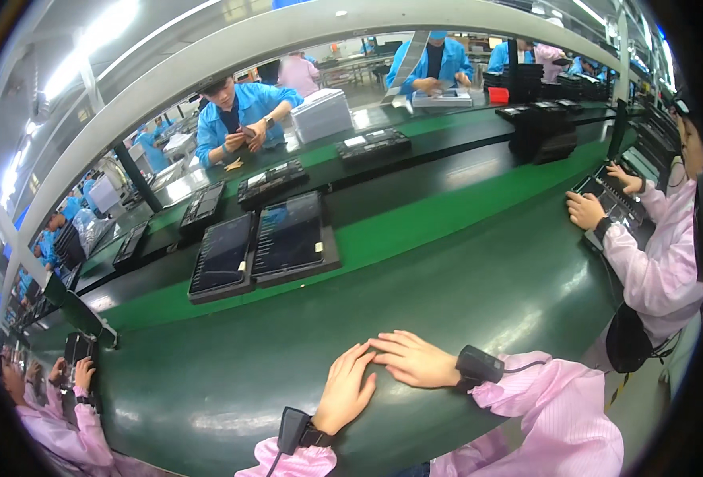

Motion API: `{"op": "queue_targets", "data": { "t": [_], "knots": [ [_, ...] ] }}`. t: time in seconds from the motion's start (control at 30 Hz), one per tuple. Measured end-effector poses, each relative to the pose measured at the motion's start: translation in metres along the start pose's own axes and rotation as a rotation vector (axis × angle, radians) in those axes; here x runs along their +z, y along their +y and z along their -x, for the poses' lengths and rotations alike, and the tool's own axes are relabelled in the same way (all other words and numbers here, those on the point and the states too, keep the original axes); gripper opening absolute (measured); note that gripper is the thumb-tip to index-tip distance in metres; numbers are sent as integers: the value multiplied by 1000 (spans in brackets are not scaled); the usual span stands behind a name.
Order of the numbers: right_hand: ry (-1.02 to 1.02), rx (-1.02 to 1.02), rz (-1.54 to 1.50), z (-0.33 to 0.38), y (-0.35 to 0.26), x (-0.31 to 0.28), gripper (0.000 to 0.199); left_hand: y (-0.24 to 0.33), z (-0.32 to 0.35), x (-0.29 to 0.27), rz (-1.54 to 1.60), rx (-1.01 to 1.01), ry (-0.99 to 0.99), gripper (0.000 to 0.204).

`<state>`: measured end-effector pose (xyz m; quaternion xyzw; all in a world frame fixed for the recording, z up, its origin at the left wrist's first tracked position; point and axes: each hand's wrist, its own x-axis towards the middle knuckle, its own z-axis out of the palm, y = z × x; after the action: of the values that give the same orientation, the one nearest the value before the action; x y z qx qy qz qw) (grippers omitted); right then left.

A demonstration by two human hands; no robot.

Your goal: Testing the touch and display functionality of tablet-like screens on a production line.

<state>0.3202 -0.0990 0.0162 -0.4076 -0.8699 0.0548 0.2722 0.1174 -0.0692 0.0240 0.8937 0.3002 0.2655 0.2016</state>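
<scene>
Both hands, left [345, 391] and right [412, 360], flat, empty, fingertips overlapping on green bench [232, 374]; forearms cut off.

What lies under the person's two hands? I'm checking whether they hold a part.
Only the dark green belt; left hand and right hand rest flat, fingertips overlapping. Anything beneath the palms is hidden.

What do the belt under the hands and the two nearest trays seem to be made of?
Belt: dark green, smooth and glossy, likely rubber or plastic sheet; lamp glare smears across it. Both hands, left hand and right hand, rest flat on it. Trays: black, probably moulded plastic, each holding a dark, reflective glass-like panel.
</scene>
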Motion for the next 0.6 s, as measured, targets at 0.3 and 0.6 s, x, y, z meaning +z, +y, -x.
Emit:
{"op": "queue_targets", "data": {
  "t": [0.3, 0.6],
  "knots": [
    [-51, 408, -1414, 18, -18, -14, 14, 13, 2, -4, 1096, -335, -329, 23],
    [-876, 571, -1981, -8, 48, -13, 27, -25, -41, 12, 1642, -595, -937, 44]
  ]
}}
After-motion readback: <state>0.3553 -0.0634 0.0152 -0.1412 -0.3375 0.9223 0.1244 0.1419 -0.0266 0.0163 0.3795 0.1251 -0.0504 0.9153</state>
